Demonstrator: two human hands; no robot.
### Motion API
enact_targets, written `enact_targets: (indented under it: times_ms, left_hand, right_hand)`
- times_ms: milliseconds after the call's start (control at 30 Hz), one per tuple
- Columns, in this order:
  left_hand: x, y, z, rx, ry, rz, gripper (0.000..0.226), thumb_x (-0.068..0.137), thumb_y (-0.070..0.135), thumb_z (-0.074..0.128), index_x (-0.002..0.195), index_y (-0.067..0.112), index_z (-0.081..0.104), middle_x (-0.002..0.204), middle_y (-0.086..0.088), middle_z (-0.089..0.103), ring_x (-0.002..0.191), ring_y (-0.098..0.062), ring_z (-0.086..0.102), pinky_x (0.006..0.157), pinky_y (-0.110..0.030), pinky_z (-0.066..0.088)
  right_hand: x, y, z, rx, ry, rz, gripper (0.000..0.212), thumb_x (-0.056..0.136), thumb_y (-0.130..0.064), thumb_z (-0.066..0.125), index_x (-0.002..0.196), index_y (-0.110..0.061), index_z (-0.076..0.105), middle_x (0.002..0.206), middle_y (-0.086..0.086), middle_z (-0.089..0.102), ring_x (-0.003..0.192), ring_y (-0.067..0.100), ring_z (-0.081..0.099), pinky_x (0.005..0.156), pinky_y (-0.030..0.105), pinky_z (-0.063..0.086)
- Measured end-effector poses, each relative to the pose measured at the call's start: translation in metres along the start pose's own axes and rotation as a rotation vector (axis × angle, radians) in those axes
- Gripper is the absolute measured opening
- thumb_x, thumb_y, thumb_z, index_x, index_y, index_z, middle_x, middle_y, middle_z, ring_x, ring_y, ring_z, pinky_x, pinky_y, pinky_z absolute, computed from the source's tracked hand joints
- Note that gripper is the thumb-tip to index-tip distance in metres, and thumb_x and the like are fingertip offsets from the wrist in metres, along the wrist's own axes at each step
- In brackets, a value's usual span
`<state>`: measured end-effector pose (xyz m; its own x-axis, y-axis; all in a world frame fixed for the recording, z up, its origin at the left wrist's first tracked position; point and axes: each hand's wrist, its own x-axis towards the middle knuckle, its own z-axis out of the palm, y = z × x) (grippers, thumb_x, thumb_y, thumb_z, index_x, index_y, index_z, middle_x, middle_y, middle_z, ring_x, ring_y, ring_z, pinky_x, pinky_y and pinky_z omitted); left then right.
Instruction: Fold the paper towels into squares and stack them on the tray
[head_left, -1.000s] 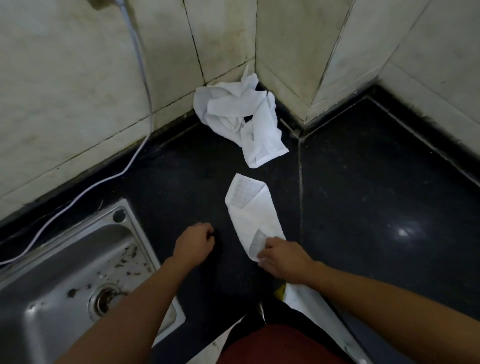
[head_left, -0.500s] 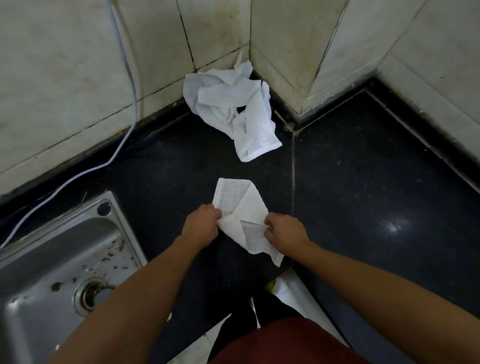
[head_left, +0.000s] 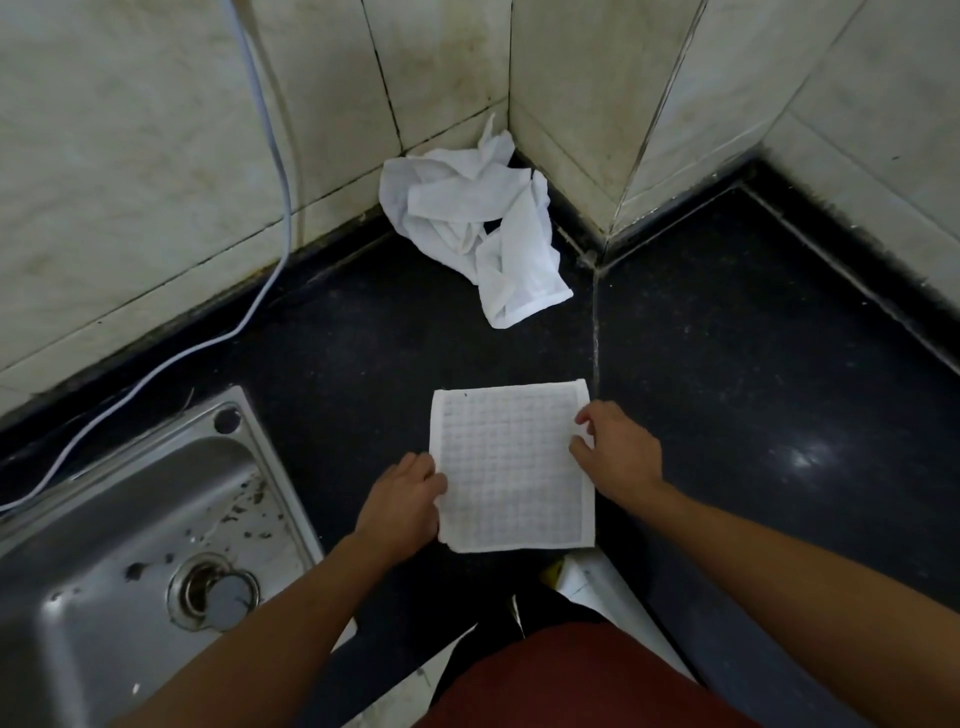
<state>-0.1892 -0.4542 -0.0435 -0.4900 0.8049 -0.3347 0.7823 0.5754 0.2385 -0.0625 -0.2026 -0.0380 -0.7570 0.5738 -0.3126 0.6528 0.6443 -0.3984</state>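
Towel (head_left: 511, 467) spread flat, left grip (head_left: 402, 499) pinching left edge, right grip (head_left: 618, 457) opposite

White rectangular paper towel (head_left: 511, 467), centre frame: matt soft paper, embossed grid of small squares, plain smooth border. Crumpled heap of white paper towels (head_left: 467, 218), upper centre: same matt paper, heavily creased. Black stone countertop (head_left: 753, 364): polished, glossy, fine speckle, bright glare spot at right. Stainless steel sink (head_left: 104, 519), lower left: brushed metal, dull sheen, flecked with dark debris. Pale marble-look wall tiles (head_left: 130, 182), top: smooth, low sheen, stained, dark grimy grout. Thin white cable (head_left: 285, 218), upper left: smooth plastic sheath. Dark red garment (head_left: 571, 675), bottom edge: matt cloth.
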Motion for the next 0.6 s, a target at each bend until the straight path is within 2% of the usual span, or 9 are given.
enact_targets:
  times_ms: [67, 167, 267, 367, 433, 500, 533, 600]
  left_hand:
    - [0.010, -0.001, -0.006, -0.014, 0.054, -0.023, 0.032, 0.083, 0.007, 0.055, 0.112, 0.014, 0.066, 0.115, -0.002, 0.055, 0.105, -0.018, 0.049, 0.084, -0.026, 0.042]
    - [0.035, 0.002, -0.017, 0.016, -0.005, -0.007, 0.045, 0.090, 0.011, 0.049, 0.133, 0.018, 0.053, 0.146, -0.005, 0.038, 0.129, -0.021, 0.038, 0.103, -0.034, 0.037]
    - [0.056, 0.005, -0.023, 0.075, -0.194, -0.007, 0.055, 0.092, 0.018, 0.048, 0.145, 0.022, 0.036, 0.159, -0.007, 0.014, 0.144, -0.024, 0.017, 0.116, -0.044, 0.023]
    - [0.065, -0.003, -0.022, 0.059, -0.211, -0.133, 0.060, 0.091, 0.021, 0.051, 0.147, 0.021, 0.031, 0.159, -0.007, 0.011, 0.143, -0.026, 0.018, 0.115, -0.047, 0.024]
    - [0.062, -0.003, -0.020, 0.089, -0.152, -0.146, 0.053, 0.090, 0.021, 0.052, 0.141, 0.018, 0.040, 0.154, -0.008, 0.022, 0.137, -0.026, 0.028, 0.111, -0.044, 0.031]
    - [0.053, 0.005, -0.017, 0.091, -0.067, -0.090, 0.040, 0.090, 0.021, 0.050, 0.130, 0.016, 0.050, 0.140, -0.006, 0.039, 0.122, -0.022, 0.041, 0.102, -0.037, 0.039]
    - [0.046, 0.011, -0.014, 0.078, -0.049, -0.040, 0.035, 0.091, 0.022, 0.050, 0.125, 0.017, 0.053, 0.131, -0.004, 0.046, 0.114, -0.020, 0.045, 0.097, -0.034, 0.041]
    - [0.026, 0.023, -0.005, 0.054, -0.082, 0.064, 0.028, 0.092, 0.027, 0.049, 0.118, 0.018, 0.056, 0.119, -0.002, 0.052, 0.106, -0.019, 0.048, 0.089, -0.030, 0.041]
  right_hand:
    - [0.001, -0.011, 0.003, -0.007, 0.035, -0.142, 0.020, 0.092, -0.029, 0.056, 0.111, -0.024, 0.058, 0.107, -0.007, 0.055, 0.094, 0.011, 0.056, 0.073, 0.023, 0.043]
    - [0.003, -0.016, 0.016, -0.130, -0.110, -0.311, 0.034, 0.094, -0.027, 0.051, 0.128, -0.023, 0.054, 0.127, -0.004, 0.050, 0.116, 0.014, 0.047, 0.084, 0.028, 0.046]
    - [0.002, -0.009, 0.020, -0.252, -0.227, -0.352, 0.041, 0.095, -0.026, 0.050, 0.136, -0.021, 0.050, 0.143, 0.000, 0.039, 0.131, 0.018, 0.036, 0.096, 0.032, 0.045]
    - [-0.007, 0.003, 0.016, -0.307, -0.234, -0.310, 0.043, 0.096, -0.028, 0.050, 0.138, -0.020, 0.049, 0.152, 0.002, 0.032, 0.138, 0.021, 0.029, 0.102, 0.035, 0.042]
    - [-0.016, 0.014, 0.013, -0.280, -0.163, -0.333, 0.040, 0.092, -0.027, 0.056, 0.131, -0.017, 0.056, 0.146, 0.006, 0.040, 0.133, 0.025, 0.037, 0.095, 0.037, 0.047]
    - [-0.031, 0.024, 0.012, -0.252, -0.069, -0.459, 0.032, 0.082, -0.025, 0.069, 0.112, -0.014, 0.067, 0.122, 0.006, 0.058, 0.111, 0.025, 0.055, 0.074, 0.033, 0.055]
    - [-0.040, 0.028, 0.012, -0.255, -0.058, -0.532, 0.028, 0.076, -0.027, 0.074, 0.102, -0.016, 0.069, 0.108, 0.003, 0.061, 0.098, 0.023, 0.059, 0.063, 0.027, 0.053]
    - [-0.057, 0.033, 0.021, -0.304, -0.121, -0.628, 0.032, 0.065, -0.034, 0.079, 0.092, -0.021, 0.067, 0.095, -0.002, 0.060, 0.086, 0.017, 0.059, 0.054, 0.022, 0.049]
